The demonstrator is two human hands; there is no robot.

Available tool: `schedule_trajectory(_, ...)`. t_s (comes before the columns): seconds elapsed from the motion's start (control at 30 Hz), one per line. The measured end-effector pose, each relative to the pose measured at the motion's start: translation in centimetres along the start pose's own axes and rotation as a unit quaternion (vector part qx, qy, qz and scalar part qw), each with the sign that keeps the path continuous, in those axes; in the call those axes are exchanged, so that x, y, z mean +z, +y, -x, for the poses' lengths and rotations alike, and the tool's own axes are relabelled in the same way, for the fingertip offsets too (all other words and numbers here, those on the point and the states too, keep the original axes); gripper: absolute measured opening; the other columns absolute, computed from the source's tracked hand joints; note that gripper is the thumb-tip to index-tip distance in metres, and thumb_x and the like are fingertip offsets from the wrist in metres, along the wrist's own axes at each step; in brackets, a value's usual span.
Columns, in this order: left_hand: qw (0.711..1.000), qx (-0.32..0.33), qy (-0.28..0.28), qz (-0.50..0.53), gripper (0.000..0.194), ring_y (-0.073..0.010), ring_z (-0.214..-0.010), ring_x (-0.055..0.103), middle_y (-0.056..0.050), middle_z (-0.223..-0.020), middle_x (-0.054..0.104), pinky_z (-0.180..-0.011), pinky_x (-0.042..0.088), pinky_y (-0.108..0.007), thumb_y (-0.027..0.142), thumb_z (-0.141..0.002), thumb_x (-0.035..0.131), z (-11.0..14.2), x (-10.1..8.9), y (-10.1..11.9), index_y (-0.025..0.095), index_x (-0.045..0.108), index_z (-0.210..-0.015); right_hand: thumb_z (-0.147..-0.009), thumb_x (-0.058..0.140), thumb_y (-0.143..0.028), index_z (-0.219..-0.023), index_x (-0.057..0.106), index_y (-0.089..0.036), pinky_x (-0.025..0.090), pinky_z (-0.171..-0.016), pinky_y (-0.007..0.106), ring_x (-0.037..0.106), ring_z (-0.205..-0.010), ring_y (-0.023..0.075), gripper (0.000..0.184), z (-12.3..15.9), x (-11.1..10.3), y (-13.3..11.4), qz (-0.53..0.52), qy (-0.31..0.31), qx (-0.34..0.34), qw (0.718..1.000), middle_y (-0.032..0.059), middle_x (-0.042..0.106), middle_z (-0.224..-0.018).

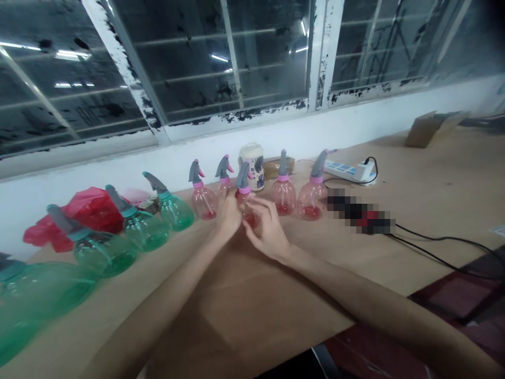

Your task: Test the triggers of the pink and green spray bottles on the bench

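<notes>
Between my two hands stands a clear pink spray bottle (pixel 245 189) with a grey trigger head and red liquid in its base. My left hand (pixel 229 215) is closed at its left side, with the fingertips near the neck partly hidden. Curved round the right and front is my right hand (pixel 271 227), thumb low and fingers across the body. Alongside are more pink spray bottles: one to the left (pixel 204 201), one behind (pixel 224 169) and two on the right, the nearer (pixel 284 196) and the farther (pixel 313 199).
Several green spray bottles (pixel 145 230) line the left, beside a red plastic bag (pixel 92 210). A patterned cup (pixel 257 167) stands behind the pink bottles. On the right lie a power strip (pixel 341 171), a pixelated dark object (pixel 361 213) with cables, and a cardboard box (pixel 424 130).
</notes>
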State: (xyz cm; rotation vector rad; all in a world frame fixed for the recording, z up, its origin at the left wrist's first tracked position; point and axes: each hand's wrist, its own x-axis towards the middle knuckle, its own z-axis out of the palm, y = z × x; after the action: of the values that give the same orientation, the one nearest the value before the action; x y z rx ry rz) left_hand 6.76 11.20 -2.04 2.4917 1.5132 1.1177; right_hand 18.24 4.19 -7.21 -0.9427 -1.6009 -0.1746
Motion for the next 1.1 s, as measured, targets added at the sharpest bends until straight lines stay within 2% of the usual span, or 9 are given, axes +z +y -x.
schedule_trajectory(0.1, 0.999, 0.0, -0.003, -0.036, 0.027, -0.026, -0.102, 0.06, -0.013, -0.107, 0.062, -0.086, 0.048, -0.039, 0.034, -0.09, 0.049, -1.4, 1.1, 0.4, 0.015, 0.059, -0.106, -0.081, 0.053, -0.01, -0.119, 0.045, -0.02, 0.045, -0.095, 0.045, 0.05, -0.115, 0.0239, 0.039, 0.2, 0.0, -0.8, -0.018, 0.02, -0.044, 0.999, 0.0124, 0.053, -0.12)
schedule_trajectory(0.23, 0.996, -0.009, -0.001, -0.092, 0.04, -0.0317, -0.11, 0.056, -0.017, -0.111, 0.059, -0.087, 0.047, -0.042, 0.045, -0.088, 0.051, -2.5, 1.9, 1.2, 0.012, 0.055, -0.11, -0.08, 0.053, -0.009, -0.105, 0.049, -0.021, 0.048, -0.09, 0.044, 0.054, -0.105, 0.0227, 0.028, 0.3, 0.0, -1.0, -0.04, 0.036, -0.044, 0.998, 0.01, 0.056, -0.11)
schedule_trajectory(0.4, 0.99, -0.012, 0.004, -0.141, 0.044, -0.0324, -0.114, 0.055, -0.02, -0.112, 0.059, -0.088, 0.047, -0.04, 0.044, -0.093, 0.042, -3.0, 2.4, 2.4, 0.008, 0.049, -0.118, -0.081, 0.053, -0.013, -0.1, 0.049, -0.021, 0.047, -0.089, 0.046, 0.054, -0.105, 0.0249, 0.021, -1.1, -0.8, 1.8, 0.015, 0.071, -0.021, 0.997, 0.0099, 0.054, -0.107)
schedule_trajectory(0.53, 0.986, -0.013, 0.01, -0.166, 0.046, -0.0326, -0.113, 0.054, -0.02, -0.112, 0.06, -0.088, 0.047, -0.04, 0.043, -0.094, 0.041, -3.4, 2.6, 3.2, 0.005, 0.049, -0.118, -0.079, 0.052, -0.016, -0.103, 0.047, -0.019, 0.042, -0.096, 0.05, 0.049, -0.111, 0.0268, 0.024, -2.3, -1.8, 4.5, 0.065, 0.132, 0.034, 0.989, 0.0124, 0.05, -0.112)
schedule_trajectory(0.6, 0.985, -0.013, 0.01, -0.173, 0.047, -0.0324, -0.112, 0.054, -0.02, -0.112, 0.06, -0.087, 0.048, -0.04, 0.044, -0.093, 0.042, -3.7, 2.7, 3.4, 0.004, 0.049, -0.118, -0.078, 0.051, -0.017, -0.105, 0.046, -0.018, 0.04, -0.098, 0.05, 0.046, -0.114, 0.0272, 0.027, -2.5, -2.0, 5.1, 0.076, 0.144, 0.057, 0.985, 0.0139, 0.047, -0.115)
schedule_trajectory(0.9, 0.985, -0.012, 0.008, -0.171, 0.055, -0.0334, -0.107, 0.056, -0.021, -0.11, 0.061, -0.081, 0.05, -0.039, 0.049, -0.092, 0.042, -4.2, 2.9, 3.8, 0.003, 0.046, -0.122, -0.08, 0.051, -0.024, -0.101, 0.041, -0.018, 0.039, -0.097, 0.053, 0.045, -0.112, 0.0294, 0.024, -1.8, -1.3, 5.2, 0.127, 0.123, 0.119, 0.977, 0.0144, 0.045, -0.109)
schedule_trajectory(1.0, 0.987, -0.006, 0.015, -0.159, 0.058, -0.0346, -0.108, 0.056, -0.022, -0.114, 0.059, -0.083, 0.049, -0.041, 0.05, -0.091, 0.043, -3.8, 2.4, 3.6, 0.005, 0.042, -0.128, -0.082, 0.049, -0.028, -0.111, 0.038, -0.015, 0.033, -0.102, 0.055, 0.038, -0.122, 0.0312, 0.034, -1.7, -1.3, 5.2, 0.121, 0.114, 0.133, 0.977, 0.0187, 0.04, -0.12)
schedule_trajectory(1.1, 0.989, -0.001, 0.015, -0.144, 0.06, -0.0368, -0.111, 0.053, -0.023, -0.12, 0.054, -0.083, 0.049, -0.044, 0.052, -0.09, 0.045, -2.3, 1.1, 3.3, 0.008, 0.041, -0.13, -0.082, 0.05, -0.03, -0.124, 0.03, -0.011, 0.028, -0.105, 0.058, 0.028, -0.131, 0.0338, 0.05, -1.7, -1.4, 5.2, 0.14, 0.089, 0.138, 0.976, 0.0236, 0.031, -0.134)
